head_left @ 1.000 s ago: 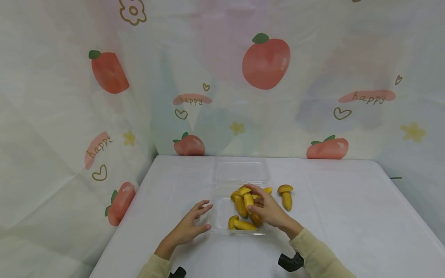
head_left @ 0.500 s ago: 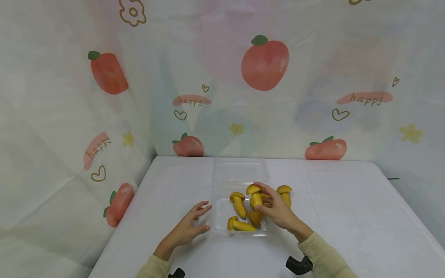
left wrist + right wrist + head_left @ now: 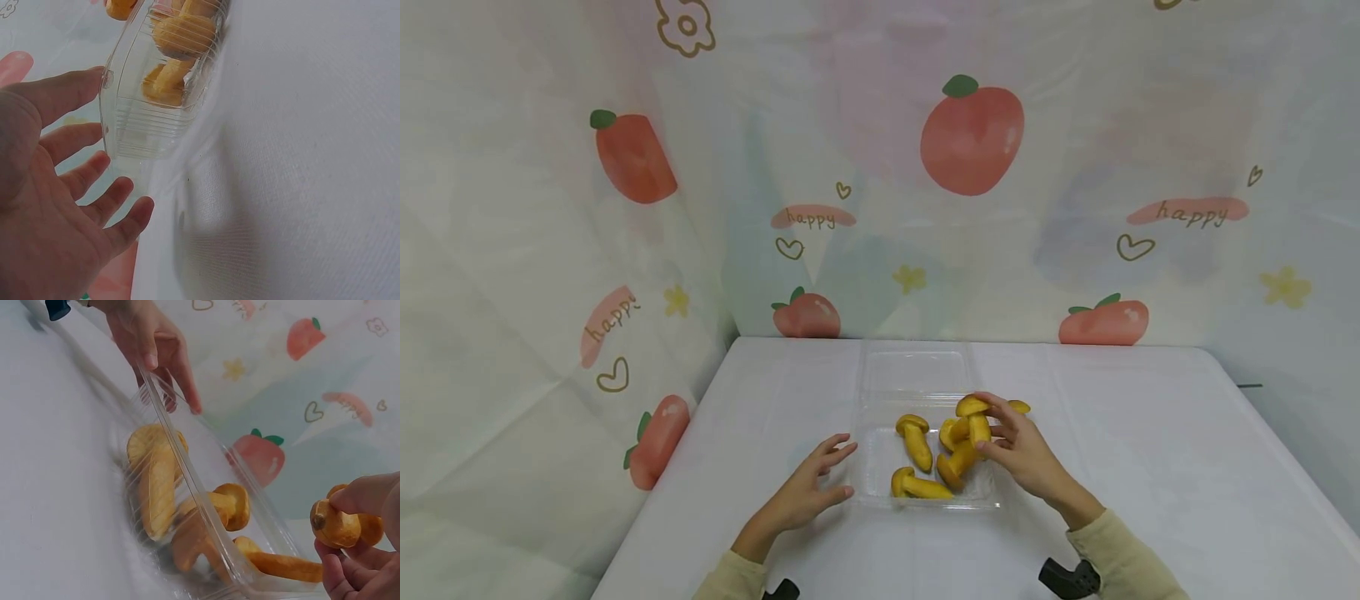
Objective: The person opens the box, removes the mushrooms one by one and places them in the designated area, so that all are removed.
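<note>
My right hand [image 3: 1028,457] pinches a yellow mushroom [image 3: 973,410] between thumb and fingers, cap up, over the right side of a clear plastic clamshell box [image 3: 874,467]. The stem end of that mushroom [image 3: 334,528] faces the right wrist camera. Inside the box lie several more: one slanting [image 3: 914,443], one on its side along the front [image 3: 922,485], and others partly covered by the held one. My left hand [image 3: 808,486] has its fingers loosely spread, fingertips right at the box's left rim; the left wrist view shows the thumb and fingers [image 3: 81,139] beside that rim.
The box's lid [image 3: 916,371] lies folded back behind its base. Another mushroom [image 3: 1020,406] lies on the white table [image 3: 1150,467] right of the box, mostly hidden by my right hand. A printed fabric backdrop [image 3: 880,125] stands behind and left.
My right hand has moved right with the mushroom, from the box's middle toward its right side, uncovering mushrooms in the box and covering the one on the table. The left hand stays put.
</note>
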The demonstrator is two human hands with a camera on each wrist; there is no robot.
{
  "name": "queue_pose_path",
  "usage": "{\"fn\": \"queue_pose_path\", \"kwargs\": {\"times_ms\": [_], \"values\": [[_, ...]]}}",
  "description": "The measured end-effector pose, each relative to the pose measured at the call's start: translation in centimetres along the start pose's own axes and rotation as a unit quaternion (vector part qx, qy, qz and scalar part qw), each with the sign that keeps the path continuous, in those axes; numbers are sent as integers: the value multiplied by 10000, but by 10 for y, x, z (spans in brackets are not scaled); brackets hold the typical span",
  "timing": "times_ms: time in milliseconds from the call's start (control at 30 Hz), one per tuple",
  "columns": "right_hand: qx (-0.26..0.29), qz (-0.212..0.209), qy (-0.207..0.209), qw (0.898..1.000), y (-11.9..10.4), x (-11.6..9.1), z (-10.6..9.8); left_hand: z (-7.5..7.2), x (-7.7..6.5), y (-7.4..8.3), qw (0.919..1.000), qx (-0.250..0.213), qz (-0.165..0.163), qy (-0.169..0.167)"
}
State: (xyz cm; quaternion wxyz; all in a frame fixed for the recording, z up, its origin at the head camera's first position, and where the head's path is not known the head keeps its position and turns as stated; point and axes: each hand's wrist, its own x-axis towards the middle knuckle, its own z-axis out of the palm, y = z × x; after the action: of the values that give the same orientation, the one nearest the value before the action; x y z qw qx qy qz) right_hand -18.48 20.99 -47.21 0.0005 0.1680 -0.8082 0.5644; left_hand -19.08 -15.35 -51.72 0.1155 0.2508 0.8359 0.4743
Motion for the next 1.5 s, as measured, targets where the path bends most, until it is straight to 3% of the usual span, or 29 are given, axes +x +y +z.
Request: {"fn": "queue_pose_path", "kwargs": {"times_ms": [500, 767, 1000, 1233, 1500], "values": [[-48, 170, 488, 9987, 19, -13, -21, 0, -1, 0, 10000, -9, -52, 44], [-561, 412, 790, 9944, 30, -23, -37, 0, -1, 2, 10000, 13, -57, 26], [-838, 709, 834, 9905, 45, -27, -46, 0, -2, 3, 9998, -51, -203, 46], [-659, 659, 1016, 9904, 60, -29, -58, 0, -1, 3, 9997, -113, -225, 35], [-760, 1056, 934, 9871, 67, -31, -65, 1, -2, 3, 9996, -36, -246, 101]]}}
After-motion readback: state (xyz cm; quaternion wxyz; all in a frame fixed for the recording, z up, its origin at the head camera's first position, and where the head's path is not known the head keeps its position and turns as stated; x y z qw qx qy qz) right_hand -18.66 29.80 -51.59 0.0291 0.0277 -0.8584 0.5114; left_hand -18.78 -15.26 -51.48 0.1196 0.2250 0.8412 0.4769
